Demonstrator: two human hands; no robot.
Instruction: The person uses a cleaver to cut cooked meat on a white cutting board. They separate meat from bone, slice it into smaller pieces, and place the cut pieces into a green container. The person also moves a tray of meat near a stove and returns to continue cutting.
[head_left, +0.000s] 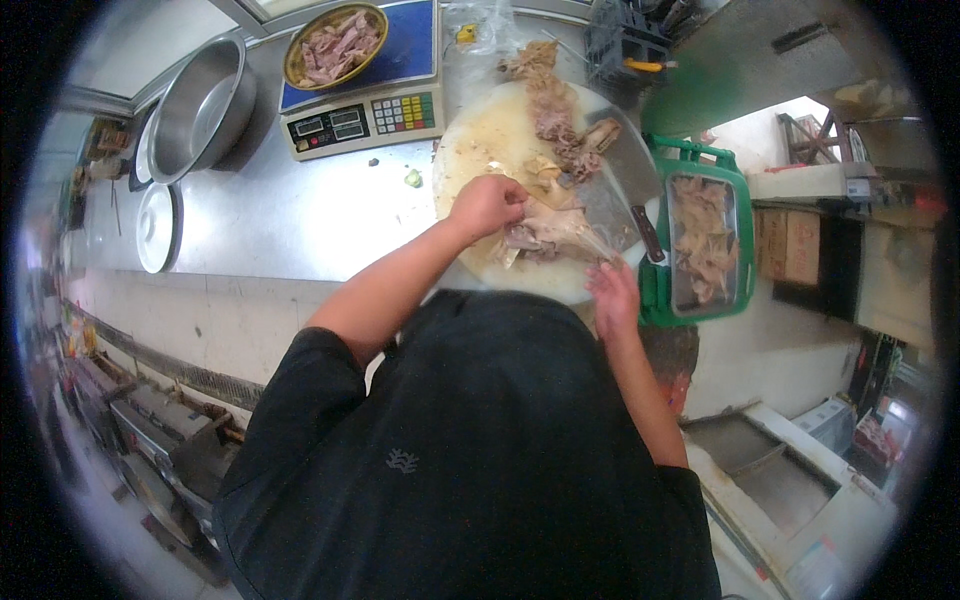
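Observation:
A large piece of cooked meat on the bone (562, 225) lies on a round, pale chopping board (472, 142). My left hand (491, 204) grips the upper left side of this piece with bent fingers. My right hand (615, 296) is at the thin bone end on the lower right; whether its fingers close on the bone cannot be told. Behind the piece, shredded meat and scraps (551, 112) stretch to the board's back edge, with a bare bone end (600, 136) beside them. The brown handle of a knife (649, 234) rests at the board's right edge; its blade is hard to make out.
Right of the board, a clear tray of meat pieces (677, 281) sits on a green bin (742, 247). At the back left stand a digital scale (360, 124) bearing a bowl of meat (289, 64), a steel basin (199, 120) and a white lid (155, 229). A dark rack (619, 45) is behind.

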